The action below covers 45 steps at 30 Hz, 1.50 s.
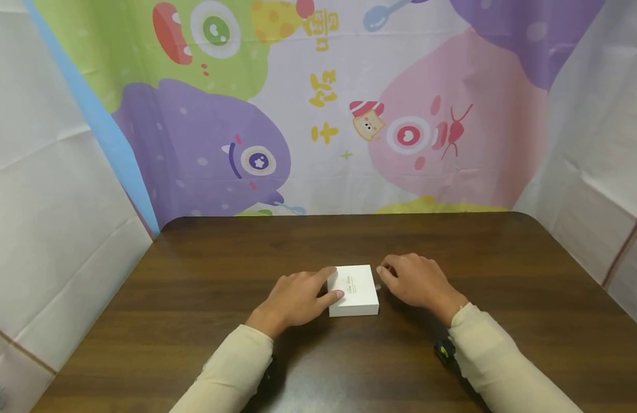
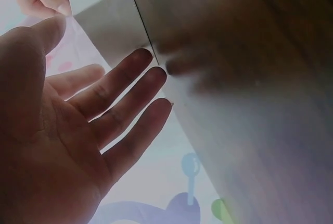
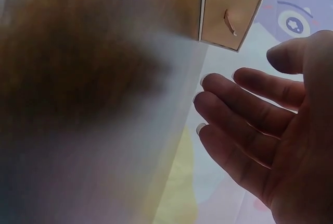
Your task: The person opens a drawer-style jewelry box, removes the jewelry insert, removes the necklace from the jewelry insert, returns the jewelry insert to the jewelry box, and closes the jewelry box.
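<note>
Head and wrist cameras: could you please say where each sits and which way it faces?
Head: worn there, facing forward and down at the white rectangular box; left hand, right hand, cream sleeves show.
Left wrist: worn there, facing left palm and box.
Right wrist: worn there, facing right palm and box.
Both wrist views share box and cartoon-printed cloth.

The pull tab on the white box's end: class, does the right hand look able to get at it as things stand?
Probably yes: the right hand is close by, and nothing visible blocks its fingers from the pull tab. The left hand touches the white box opposite.
</note>
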{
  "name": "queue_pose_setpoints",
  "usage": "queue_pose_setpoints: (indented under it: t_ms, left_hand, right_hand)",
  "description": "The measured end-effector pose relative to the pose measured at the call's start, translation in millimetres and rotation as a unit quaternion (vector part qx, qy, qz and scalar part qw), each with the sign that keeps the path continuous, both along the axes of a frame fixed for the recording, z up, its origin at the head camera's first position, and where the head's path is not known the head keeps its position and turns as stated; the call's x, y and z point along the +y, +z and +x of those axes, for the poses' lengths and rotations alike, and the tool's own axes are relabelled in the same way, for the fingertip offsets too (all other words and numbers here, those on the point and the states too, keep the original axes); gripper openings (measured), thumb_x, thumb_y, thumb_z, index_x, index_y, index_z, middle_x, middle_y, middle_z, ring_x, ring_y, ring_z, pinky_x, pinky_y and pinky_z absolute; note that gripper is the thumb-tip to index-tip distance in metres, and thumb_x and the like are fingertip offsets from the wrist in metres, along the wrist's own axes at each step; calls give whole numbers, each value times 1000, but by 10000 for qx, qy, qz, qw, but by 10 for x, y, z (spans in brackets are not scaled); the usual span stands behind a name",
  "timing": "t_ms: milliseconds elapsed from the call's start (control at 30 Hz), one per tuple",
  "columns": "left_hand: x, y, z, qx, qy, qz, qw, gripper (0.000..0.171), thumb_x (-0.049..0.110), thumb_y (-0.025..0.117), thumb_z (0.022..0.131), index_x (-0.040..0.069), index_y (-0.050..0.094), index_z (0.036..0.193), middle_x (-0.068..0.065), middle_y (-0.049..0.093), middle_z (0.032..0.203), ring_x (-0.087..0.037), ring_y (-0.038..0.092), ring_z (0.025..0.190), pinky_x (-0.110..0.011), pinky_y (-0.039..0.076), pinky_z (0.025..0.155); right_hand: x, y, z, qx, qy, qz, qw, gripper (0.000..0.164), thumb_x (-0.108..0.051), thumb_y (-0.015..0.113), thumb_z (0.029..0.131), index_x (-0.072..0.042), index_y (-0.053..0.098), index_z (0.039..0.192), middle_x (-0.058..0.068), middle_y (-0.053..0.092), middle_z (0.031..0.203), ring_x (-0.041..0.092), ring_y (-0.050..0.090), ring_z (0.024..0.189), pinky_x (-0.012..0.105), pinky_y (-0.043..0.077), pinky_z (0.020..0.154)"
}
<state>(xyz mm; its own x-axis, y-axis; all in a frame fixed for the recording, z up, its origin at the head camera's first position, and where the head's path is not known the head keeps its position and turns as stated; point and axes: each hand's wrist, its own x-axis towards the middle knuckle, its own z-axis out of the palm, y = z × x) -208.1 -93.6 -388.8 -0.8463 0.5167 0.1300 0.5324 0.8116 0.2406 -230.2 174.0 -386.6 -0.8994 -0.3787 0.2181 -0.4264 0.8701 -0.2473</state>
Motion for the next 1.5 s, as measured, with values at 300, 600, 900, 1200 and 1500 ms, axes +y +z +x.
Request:
queue_pose_setpoints:
  t_ms: [300, 600, 900, 1200, 1500]
  left_hand:
    - [16, -23, -10, 68, -20, -86, 9999, 53, 54, 54, 99, 20, 59, 140, -3, 70, 122, -23, 68, 103, -45, 54, 75]
    - [21, -21, 8, 52, -92, -168, 9998, 57, 58, 56, 97, 22, 59, 142, -4, 70, 121, -22, 67, 107, -47, 54, 77]
    - [25, -9, 19, 18, -66, -162, 9998, 63, 62, 60, 93, 21, 60, 142, -5, 71, 118, -23, 68, 103, -45, 54, 74]
    - [24, -1, 14, 30, -53, -154, 9999, 65, 59, 67, 89, 20, 61, 141, -6, 72, 115, -23, 69, 98, -44, 53, 70]
    - [31, -10, 15, 52, -83, -140, 9999, 65, 59, 67, 89, 19, 61, 140, -7, 72, 112, -23, 69, 94, -42, 53, 69]
  right_hand:
    - [-69, -27, -2, -31, 75, 7, 10000, 26, -35, 59, 99, -15, 75, 107, -4, 72, 93, 18, 67, 81, 45, 53, 68]
    - [-97, -48, 38, -79, 170, 71, 9998, 24, -32, 59, 98, -15, 75, 107, -6, 71, 92, 12, 62, 75, 39, 50, 64]
    - [-129, -46, 48, -554, 140, -182, 9982, 24, -30, 60, 98, -14, 74, 107, -6, 70, 91, 11, 57, 72, 38, 48, 66]
    - [-108, -42, 49, -610, 235, -239, 9976, 20, -23, 61, 98, -14, 76, 107, -4, 71, 96, 12, 59, 76, 41, 50, 72]
    - [-109, -40, 68, -703, 322, -190, 9968, 20, -21, 63, 95, -14, 77, 107, -4, 71, 96, 11, 58, 77, 40, 50, 72]
